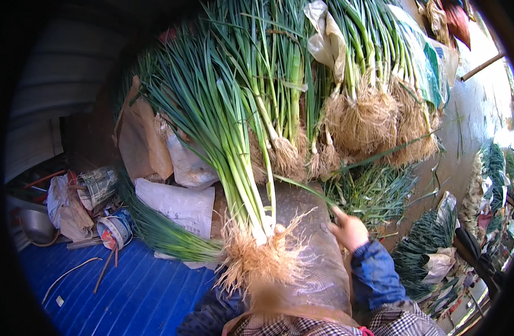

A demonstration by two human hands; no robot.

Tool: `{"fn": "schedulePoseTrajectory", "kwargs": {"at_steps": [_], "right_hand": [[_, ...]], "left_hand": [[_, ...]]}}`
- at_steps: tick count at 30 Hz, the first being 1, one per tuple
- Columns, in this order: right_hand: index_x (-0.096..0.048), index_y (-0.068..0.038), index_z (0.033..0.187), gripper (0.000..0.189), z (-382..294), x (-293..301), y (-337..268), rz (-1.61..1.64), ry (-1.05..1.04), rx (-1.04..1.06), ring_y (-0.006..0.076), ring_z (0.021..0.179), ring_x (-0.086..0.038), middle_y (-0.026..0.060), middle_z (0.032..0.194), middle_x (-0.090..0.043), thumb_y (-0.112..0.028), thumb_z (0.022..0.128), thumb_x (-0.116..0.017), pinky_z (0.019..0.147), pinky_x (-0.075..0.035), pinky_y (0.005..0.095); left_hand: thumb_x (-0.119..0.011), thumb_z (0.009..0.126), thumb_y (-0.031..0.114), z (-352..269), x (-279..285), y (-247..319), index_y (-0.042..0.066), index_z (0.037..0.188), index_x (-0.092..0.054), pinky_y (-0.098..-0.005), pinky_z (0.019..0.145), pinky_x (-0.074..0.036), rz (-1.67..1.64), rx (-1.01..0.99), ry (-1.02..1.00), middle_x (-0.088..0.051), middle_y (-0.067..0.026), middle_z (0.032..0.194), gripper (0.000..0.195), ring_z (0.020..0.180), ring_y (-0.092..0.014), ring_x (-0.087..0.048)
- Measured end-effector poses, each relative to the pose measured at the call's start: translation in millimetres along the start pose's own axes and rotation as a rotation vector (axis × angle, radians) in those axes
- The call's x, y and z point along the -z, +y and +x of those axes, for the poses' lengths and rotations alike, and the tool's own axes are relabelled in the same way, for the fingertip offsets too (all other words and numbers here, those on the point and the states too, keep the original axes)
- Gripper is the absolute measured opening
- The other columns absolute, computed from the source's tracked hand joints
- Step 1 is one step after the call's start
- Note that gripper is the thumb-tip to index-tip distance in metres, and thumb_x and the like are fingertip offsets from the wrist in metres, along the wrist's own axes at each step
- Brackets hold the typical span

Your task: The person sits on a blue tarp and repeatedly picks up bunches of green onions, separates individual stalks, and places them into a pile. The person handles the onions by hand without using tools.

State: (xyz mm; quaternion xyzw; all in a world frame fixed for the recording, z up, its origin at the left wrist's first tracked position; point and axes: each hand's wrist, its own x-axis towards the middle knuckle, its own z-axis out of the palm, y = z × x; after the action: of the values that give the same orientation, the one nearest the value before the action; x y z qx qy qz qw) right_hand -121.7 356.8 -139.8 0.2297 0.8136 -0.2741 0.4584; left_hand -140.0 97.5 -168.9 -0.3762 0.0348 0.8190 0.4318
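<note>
A bunch of green onions (240, 176) lies across my lap, its tan roots (261, 260) towards me and its long leaves pointing away. My left hand (279, 228) is mostly hidden under the roots; only a fingertip shows at the white stem bases, holding the bunch. To the right of the bunch, my right hand (349, 232) pinches a long loose green leaf (307, 189) between thumb and forefinger. Beneath them is a shiny apron (324, 269) over my lap. Another bundle of green leaves (169, 235) lies to the left.
Large rooted bundles of green onions (366, 113) stand ahead. Stripped leaves (374, 193) are heaped on the floor at right, near more bundles (427, 239). At left are a blue corrugated sheet (143, 294), a small bucket (114, 231), a metal bowl (35, 227) and a white sack (185, 206).
</note>
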Motion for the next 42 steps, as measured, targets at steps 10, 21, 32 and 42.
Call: {"fn": "schedulePoseTrajectory", "kwargs": {"at_steps": [10,21,32,42], "right_hand": [[-0.062,-0.004,0.090,0.017,40.1,8.1,-110.4,0.666,-0.001,0.715,0.0175,0.063,-0.061,0.0076,0.077,-0.062,-0.019,0.090,-0.055,0.057,-0.049,0.0275],[-0.061,-0.001,0.084,0.004,29.4,-1.7,-92.8,0.572,0.304,0.948,0.0146,0.074,-0.059,0.0057,0.079,-0.063,-0.004,0.083,-0.059,0.068,-0.049,0.0280],[-0.049,-0.003,0.070,0.017,-10.2,8.4,-81.9,1.604,-0.811,0.048,0.0099,0.046,-0.035,0.0051,0.055,-0.043,-0.017,0.080,-0.052,0.043,-0.032,0.0242],[-0.064,-0.011,0.101,0.025,-14.7,-31.0,-59.5,0.227,0.178,0.879,0.0259,0.061,-0.060,0.0061,0.082,-0.060,-0.010,0.077,-0.064,0.055,-0.051,0.0332]], "left_hand": [[-0.044,0.095,0.031,-4.7,-0.6,13.2,0.004,0.128,-0.038,-0.0429,0.082,-0.049,0.028,-0.021,0.005,-0.049,-0.0155,0.113,0.043,0.102,-0.028,-0.054],[-0.044,0.095,0.031,-11.9,0.5,7.8,0.004,0.129,-0.037,-0.0432,0.081,-0.049,-0.041,-0.012,-0.021,-0.049,-0.0152,0.112,0.044,0.101,-0.028,-0.054],[-0.044,0.095,0.032,-2.1,-1.3,2.6,0.005,0.130,-0.036,-0.0434,0.080,-0.050,-0.131,0.034,-0.065,-0.049,-0.0149,0.111,0.044,0.100,-0.028,-0.055],[-0.044,0.096,0.032,1.4,-2.7,4.3,0.006,0.130,-0.036,-0.0437,0.079,-0.051,-0.218,0.072,-0.109,-0.049,-0.0147,0.110,0.044,0.100,-0.029,-0.056]]}}
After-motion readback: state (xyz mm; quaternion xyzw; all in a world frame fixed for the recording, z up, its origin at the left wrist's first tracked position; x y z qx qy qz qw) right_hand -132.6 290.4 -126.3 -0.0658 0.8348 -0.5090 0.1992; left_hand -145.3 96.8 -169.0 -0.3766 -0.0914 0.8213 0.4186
